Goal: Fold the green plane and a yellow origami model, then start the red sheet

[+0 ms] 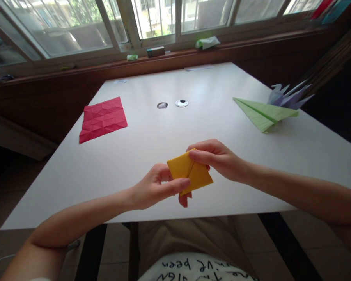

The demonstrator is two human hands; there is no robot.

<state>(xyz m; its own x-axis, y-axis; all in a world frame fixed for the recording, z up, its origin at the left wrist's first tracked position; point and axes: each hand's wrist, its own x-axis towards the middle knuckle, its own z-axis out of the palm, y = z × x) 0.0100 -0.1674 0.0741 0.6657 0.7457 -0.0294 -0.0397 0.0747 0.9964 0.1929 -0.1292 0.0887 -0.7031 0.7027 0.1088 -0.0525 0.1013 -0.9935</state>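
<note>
Yellow paper (190,173), folded, held above the near edge of the white counter (152,144), between both hands. Left hand (155,189) below and left of it, closed on its lower left edge: thumb across the front face, other fingers curled behind, one fingertip poking out under the bottom edge. Right hand (218,158) above and right of it, pinched shut on the upper corner, thumb over the front, fingers behind.

Back face of the paper hidden, along with most fingers of both hands. Upper right corner covered by the right thumb. A diagonal fold line visible on the front; layering beneath it hard to make out. Forearms cut off at the picture's lower corners.

Paper roughly a tilted quadrilateral, long axis running from upper left down to lower right, one corner pointing right and down toward the near counter edge.

Farther back on the counter: red creased sheet (103,118) at left, lying flat; green paper plane (265,113) at right, with pale purple folded shapes (289,95) just behind it; two small round discs (172,104) near the centre.
</note>
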